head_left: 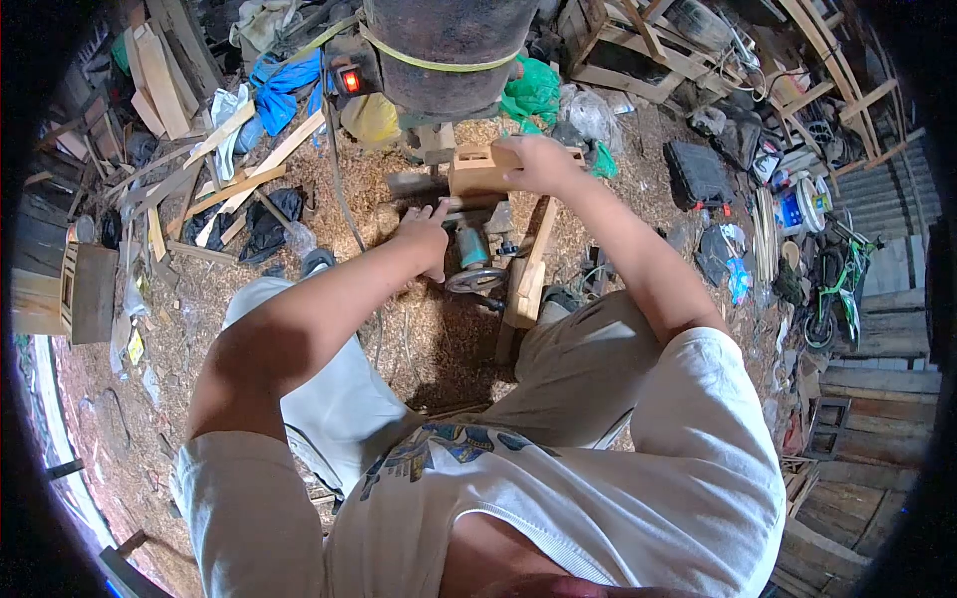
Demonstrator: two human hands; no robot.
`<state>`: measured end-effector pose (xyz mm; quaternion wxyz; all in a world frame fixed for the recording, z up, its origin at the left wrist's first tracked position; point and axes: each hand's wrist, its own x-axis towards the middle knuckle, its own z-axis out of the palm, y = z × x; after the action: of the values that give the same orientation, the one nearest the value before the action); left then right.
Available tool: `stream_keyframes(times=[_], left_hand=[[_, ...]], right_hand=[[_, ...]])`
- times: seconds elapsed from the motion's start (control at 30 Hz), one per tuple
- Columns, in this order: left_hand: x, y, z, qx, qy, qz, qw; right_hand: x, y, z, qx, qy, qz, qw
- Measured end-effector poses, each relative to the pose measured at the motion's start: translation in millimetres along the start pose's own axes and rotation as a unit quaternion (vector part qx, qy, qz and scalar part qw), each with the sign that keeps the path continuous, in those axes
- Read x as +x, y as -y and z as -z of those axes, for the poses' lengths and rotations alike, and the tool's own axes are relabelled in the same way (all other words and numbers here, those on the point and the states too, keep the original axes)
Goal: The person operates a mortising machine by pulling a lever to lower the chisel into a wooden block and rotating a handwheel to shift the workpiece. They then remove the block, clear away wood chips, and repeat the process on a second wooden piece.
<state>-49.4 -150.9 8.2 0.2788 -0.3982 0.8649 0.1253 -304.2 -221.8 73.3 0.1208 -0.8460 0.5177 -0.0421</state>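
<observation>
A squared wooden block point(476, 177) with slots cut in its top lies on a low machine at the far end of my reach. The fingers of my right hand point(541, 165) are curled over the block's right part. My left hand point(427, 237) is at the machine's left side, its fingers spread just below the block's left end. Between my hands is a greenish metal part point(471, 245), with a round handwheel point(476, 280) beneath it. A pale wooden piece point(528, 284) stands at the machine's right, between my legs.
A dark drum point(444, 75) with a yellow strap stands beyond the machine. To its left glows a red switch point(349, 80). Wood shavings point(404, 344) cover the ground. Loose wood strips point(269, 164) lie at left, a black case point(698, 171) at right.
</observation>
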Motion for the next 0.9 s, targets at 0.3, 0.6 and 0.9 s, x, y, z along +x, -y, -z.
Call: stream_keyframes(times=[0.3, 0.6, 0.9], left_hand=[[-2.9, -6.7, 1.8, -0.038, 0.052, 0.023, 0.998], [-2.8, -5.8, 3.9, -0.012, 0.066, 0.021, 0.998], [-10.1, -12.4, 9.8, 0.025, 0.108, 0.026, 0.993]], right_hand=[[-5.4, -5.0, -3.5, 0.006, -0.051, 0.000, 0.999], [-1.6, -0.7, -2.4, 0.003, -0.033, 0.009, 0.999], [-2.6, 2.9, -21.7, -0.006, 0.003, -0.020, 1.000]])
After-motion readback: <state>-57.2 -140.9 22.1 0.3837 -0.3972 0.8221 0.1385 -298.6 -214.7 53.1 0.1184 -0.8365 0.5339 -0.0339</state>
